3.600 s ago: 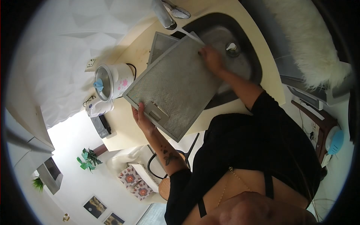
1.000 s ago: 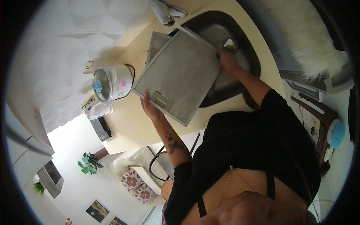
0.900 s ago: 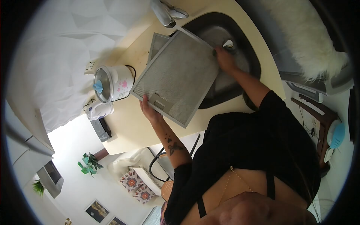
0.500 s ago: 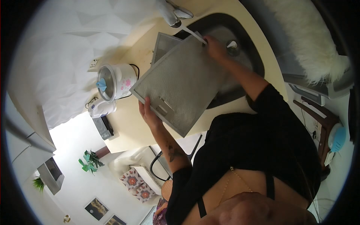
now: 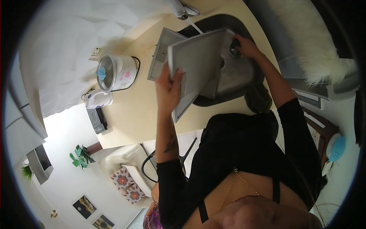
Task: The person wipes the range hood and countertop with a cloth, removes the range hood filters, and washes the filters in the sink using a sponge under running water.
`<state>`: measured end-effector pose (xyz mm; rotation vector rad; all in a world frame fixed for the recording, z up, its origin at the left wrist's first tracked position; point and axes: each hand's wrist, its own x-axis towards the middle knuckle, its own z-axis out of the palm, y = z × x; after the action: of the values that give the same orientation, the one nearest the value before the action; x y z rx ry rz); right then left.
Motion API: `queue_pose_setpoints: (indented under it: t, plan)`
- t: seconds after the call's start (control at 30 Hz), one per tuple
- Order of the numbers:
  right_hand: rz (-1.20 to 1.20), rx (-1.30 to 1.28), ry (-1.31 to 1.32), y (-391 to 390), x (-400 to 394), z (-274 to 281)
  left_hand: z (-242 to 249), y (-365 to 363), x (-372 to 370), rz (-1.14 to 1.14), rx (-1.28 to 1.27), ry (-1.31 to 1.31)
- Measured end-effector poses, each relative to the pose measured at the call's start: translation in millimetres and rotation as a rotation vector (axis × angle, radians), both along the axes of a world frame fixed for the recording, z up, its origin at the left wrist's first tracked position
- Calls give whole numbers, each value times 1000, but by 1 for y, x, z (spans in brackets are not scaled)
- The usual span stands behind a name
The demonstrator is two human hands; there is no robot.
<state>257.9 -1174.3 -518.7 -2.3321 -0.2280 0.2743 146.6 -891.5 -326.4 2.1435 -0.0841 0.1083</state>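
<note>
Change since earlier: filter now tipped up on edge over the sink; it lay flatter, mesh toward me, half a second ago.
Head view, left hand [image 5: 169,89]: I see it clamped on the range-hood filter [image 5: 198,66] at its near edge, thumb over the frame.
Head view, right hand [image 5: 246,45]: down in the sink basin [image 5: 236,76], fingers curled around a dark object; what it is I cannot tell.
Second filter [image 5: 162,51]: leans at the sink's far edge, beside the faucet [image 5: 183,8].
Counter: rice cooker [image 5: 116,72] stands well apart.
Progress: I judge the washing midway; rinsing and the second filter remain.

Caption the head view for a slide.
Left hand tilts a mesh filter over the sink; right hand reaches the basin.
</note>
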Motion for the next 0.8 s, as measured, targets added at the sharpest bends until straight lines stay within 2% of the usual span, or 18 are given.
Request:
queue_pose_setpoints:
  t: [0.03,0.17,0.27,0.3,0.33,0.37,0.53,0.6,0.67,0.73,0.8]
  plan:
    - [-12,-32,73,0,-4,3,4,-9,2,-20,130,-34]
    - [-99,85,242,2,-23,18,24,-36,6,-129,250,-229]
    - [-125,11,77,4,-34,10,27,-41,11,-209,224,-333]
    - [-158,42,-53,4,-38,4,27,-38,13,-203,224,-337]
    - [-193,74,-181,3,-40,-2,26,-34,18,-283,273,-317]
    - [-189,74,-183,3,-42,2,25,-29,20,-364,322,-297]
    - [-316,29,77,-2,-63,3,-6,-4,18,-415,334,-390]
    - [-343,24,89,-5,-72,-2,-15,8,12,-432,365,-431]
    - [-371,19,104,-8,-78,0,-18,21,4,-436,520,-522]
    - [-448,76,209,-11,-83,9,-25,35,-8,-423,562,-518]
    - [-428,47,125,-15,-83,-4,-32,48,-17,-451,713,-456]
